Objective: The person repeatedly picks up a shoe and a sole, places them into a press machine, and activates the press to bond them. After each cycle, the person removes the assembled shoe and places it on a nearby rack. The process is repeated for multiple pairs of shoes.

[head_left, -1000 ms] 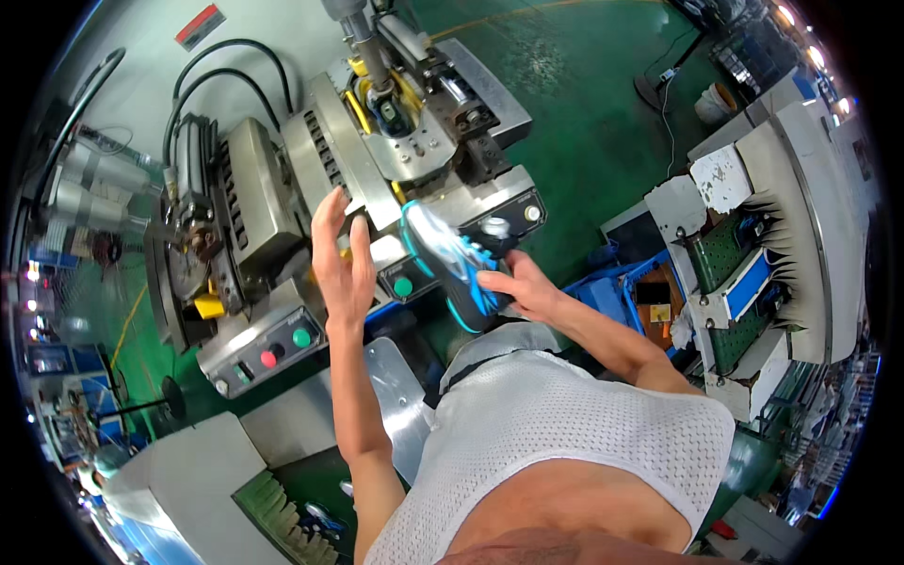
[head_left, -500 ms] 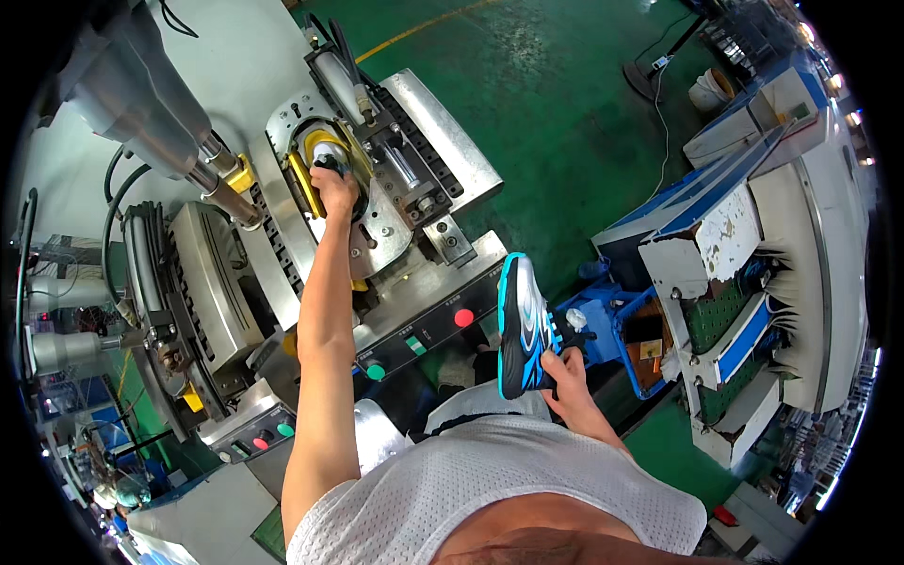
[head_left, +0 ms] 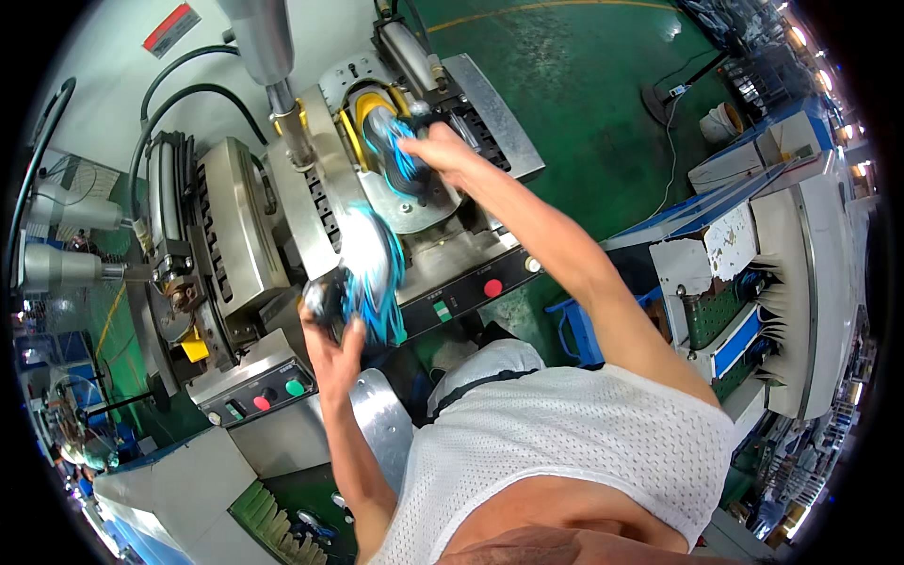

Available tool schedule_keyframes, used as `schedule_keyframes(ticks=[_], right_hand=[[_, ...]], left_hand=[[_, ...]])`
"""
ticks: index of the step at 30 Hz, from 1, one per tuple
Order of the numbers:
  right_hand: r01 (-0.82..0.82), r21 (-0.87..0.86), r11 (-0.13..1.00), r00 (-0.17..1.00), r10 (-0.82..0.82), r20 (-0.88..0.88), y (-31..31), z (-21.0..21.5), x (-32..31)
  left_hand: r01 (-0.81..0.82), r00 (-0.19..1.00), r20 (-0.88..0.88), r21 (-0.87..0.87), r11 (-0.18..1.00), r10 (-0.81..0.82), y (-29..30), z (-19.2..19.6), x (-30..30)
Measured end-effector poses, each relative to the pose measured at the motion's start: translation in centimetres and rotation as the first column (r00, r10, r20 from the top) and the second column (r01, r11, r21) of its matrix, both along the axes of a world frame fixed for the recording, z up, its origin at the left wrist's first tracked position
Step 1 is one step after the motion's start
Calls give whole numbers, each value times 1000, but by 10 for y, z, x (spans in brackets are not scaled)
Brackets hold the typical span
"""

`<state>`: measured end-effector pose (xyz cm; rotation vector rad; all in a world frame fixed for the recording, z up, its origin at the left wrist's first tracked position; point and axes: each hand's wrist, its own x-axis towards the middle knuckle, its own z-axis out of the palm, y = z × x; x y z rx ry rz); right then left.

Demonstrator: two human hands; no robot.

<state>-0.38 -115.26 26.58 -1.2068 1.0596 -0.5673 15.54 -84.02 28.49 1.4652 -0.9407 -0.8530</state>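
My left hand [head_left: 331,356] grips a white and blue sneaker [head_left: 373,256] by its dark heel end, in front of the press; motion blurs the shoe. Farther off, my right hand [head_left: 443,151] is closed on a second sneaker [head_left: 403,168], grey-white with blue and a black heel. That one is over the yellow-lined mould [head_left: 375,100] of the metal press station; whether it rests fully inside I cannot tell. A metal plate [head_left: 414,215] lies under its heel.
Pistons [head_left: 294,132] come down left of the mould. A control panel with a red button [head_left: 492,287] runs along the near edge. Another press station [head_left: 240,226] stands at left. At right are a blue crate [head_left: 576,331] and a machine with shelves [head_left: 720,353].
My right hand has carried its sneaker from near my body up to the mould. My left hand has pulled back from the mould toward me, bringing the other sneaker out.
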Motion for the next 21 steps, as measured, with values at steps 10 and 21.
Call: schedule_keyframes(ticks=[10, 21], right_hand=[[-266, -750, 605, 755, -353, -553, -83, -161, 127], [-307, -875, 375, 949, 53, -310, 111, -28, 83]], left_hand=[[-670, 714, 263, 526, 524, 648, 336, -118, -71], [-896, 423, 455, 341, 285, 784, 311, -328, -30]])
